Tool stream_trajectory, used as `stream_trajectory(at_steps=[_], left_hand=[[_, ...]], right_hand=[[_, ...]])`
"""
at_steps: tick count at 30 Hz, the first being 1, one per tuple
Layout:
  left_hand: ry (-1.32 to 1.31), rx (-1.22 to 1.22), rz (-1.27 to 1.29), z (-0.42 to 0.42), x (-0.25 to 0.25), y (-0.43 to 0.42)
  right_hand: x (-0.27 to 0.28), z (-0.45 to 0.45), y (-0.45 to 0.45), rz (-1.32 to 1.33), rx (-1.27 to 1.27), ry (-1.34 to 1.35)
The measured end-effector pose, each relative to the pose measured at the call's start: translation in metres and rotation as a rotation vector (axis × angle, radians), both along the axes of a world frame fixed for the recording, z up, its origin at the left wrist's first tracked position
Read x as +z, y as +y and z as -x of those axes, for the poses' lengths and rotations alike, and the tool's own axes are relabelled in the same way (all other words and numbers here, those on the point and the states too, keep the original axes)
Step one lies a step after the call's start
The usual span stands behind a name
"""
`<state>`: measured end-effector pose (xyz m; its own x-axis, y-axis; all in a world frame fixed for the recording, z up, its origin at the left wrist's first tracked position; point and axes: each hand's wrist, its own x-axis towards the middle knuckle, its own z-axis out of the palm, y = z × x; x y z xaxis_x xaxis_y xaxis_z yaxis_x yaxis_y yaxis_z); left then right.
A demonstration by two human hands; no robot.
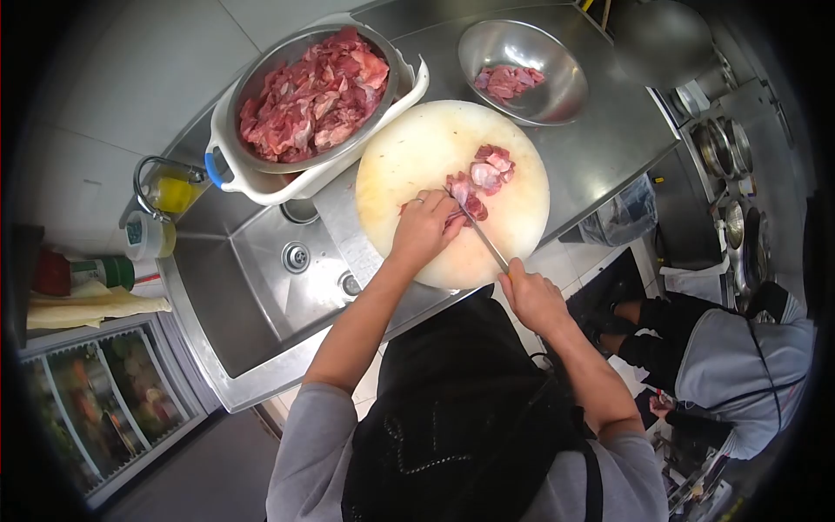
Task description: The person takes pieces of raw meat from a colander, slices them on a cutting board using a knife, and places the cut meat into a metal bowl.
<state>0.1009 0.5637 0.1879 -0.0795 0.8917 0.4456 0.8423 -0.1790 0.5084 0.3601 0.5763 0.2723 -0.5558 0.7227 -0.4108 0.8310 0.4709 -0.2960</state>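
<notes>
My right hand [533, 298] is wrapped round the handle of a knife [489, 244], whose blade reaches up and left into the meat on the round cutting board [391, 174]. Fingers bent, my left hand [424, 228] presses on a piece of raw meat [475, 207] beside the blade; part of that piece is hidden under the fingers. Just beyond the blade, more cut meat [492, 169] lies on the board. A metal bowl [561, 83] behind the board holds a small heap of meat pieces [509, 82].
Left of the board, a large metal bowl heaped with raw meat [317, 96] sits in a white basin [304, 187]. A steel sink [252, 287] with a tap [146, 187] adjoins the board. At right, another person [739, 365] is close by, near shelves with pans [722, 148].
</notes>
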Motion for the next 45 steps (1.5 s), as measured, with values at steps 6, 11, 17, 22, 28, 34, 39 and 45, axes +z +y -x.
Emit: stream_trajectory(at_steps=[6, 11, 17, 22, 28, 34, 39, 45], left_hand=[[-0.007, -0.014, -0.010, 0.004, -0.010, 0.004], [-0.030, -0.001, -0.007, 0.005, -0.008, 0.005], [-0.022, -0.003, 0.043, 0.005, -0.004, 0.001], [-0.031, 0.003, 0.025, 0.004, -0.005, -0.002], [-0.019, -0.031, 0.043, -0.001, -0.001, -0.005], [-0.025, -0.047, 0.052, 0.001, 0.001, -0.015], [-0.009, -0.049, 0.109, -0.009, -0.001, -0.024], [0.069, 0.010, 0.071, -0.002, -0.001, -0.047]], right_hand=[[0.004, 0.029, 0.020, 0.096, -0.001, 0.002], [-0.020, 0.066, 0.048, 0.073, 0.006, 0.042], [0.002, 0.017, 0.028, 0.127, 0.008, -0.133], [-0.009, 0.015, 0.030, 0.063, 0.036, -0.050], [-0.003, -0.007, 0.026, 0.035, 0.029, -0.090], [0.002, -0.030, 0.019, 0.046, 0.046, -0.069], [-0.002, -0.011, 0.023, 0.024, 0.054, -0.051], [0.007, -0.054, 0.013, 0.085, 0.032, -0.121]])
